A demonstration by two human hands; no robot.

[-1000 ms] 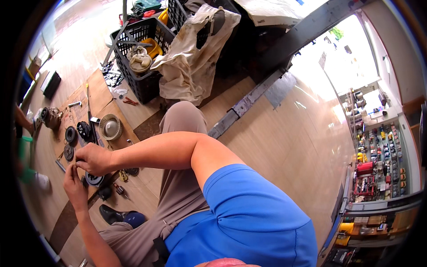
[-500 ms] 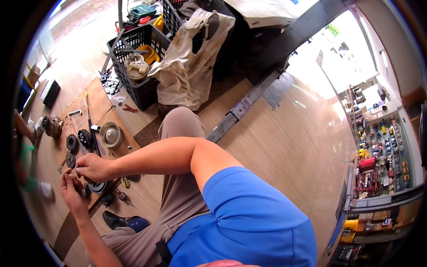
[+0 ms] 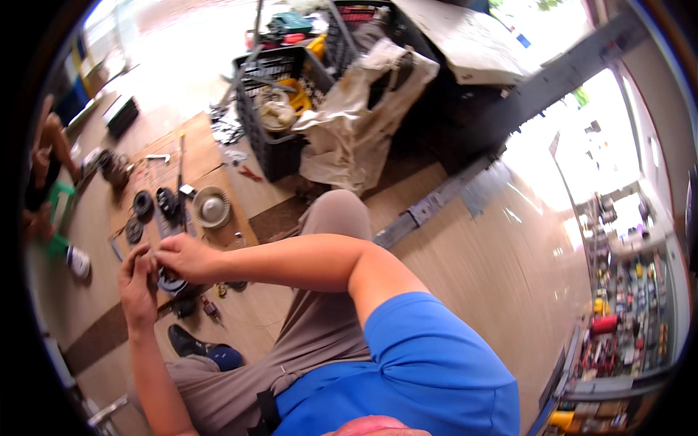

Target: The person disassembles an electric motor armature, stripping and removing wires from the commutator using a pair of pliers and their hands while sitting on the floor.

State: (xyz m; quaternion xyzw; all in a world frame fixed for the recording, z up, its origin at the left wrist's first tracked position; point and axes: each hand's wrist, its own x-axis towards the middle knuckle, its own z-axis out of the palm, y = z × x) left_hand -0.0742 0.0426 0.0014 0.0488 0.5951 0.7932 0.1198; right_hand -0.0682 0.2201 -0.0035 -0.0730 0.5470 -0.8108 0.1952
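My left hand (image 3: 138, 291) is raised at the left, fingers pinched together. Beside it, almost touching, my right hand (image 3: 192, 260) reaches across with its fingers closed too. Whatever they grip is too small and blurred to make out. Below my right hand lies a round dark part with a pale rim (image 3: 173, 285), partly hidden. Just past the hands, a cardboard sheet (image 3: 161, 138) bears a pale blower wheel (image 3: 211, 206), a black ring (image 3: 143, 203), a dark disc (image 3: 134, 229), a long thin rod (image 3: 181, 154) and a metal tool (image 3: 158, 158).
Near my shoe (image 3: 190, 341) lies a small red-and-dark part (image 3: 210, 310). A black crate (image 3: 280, 156) draped with beige cloth (image 3: 349, 142) stands ahead, beside a metal beam (image 3: 429, 209). Another person's legs (image 3: 59, 145) and a green stool (image 3: 61, 200) are at far left.
The whole view has shifted, so the scene sits farther right. My hands stay together, with the fingers now closer to each other. More of the other person shows at the left.
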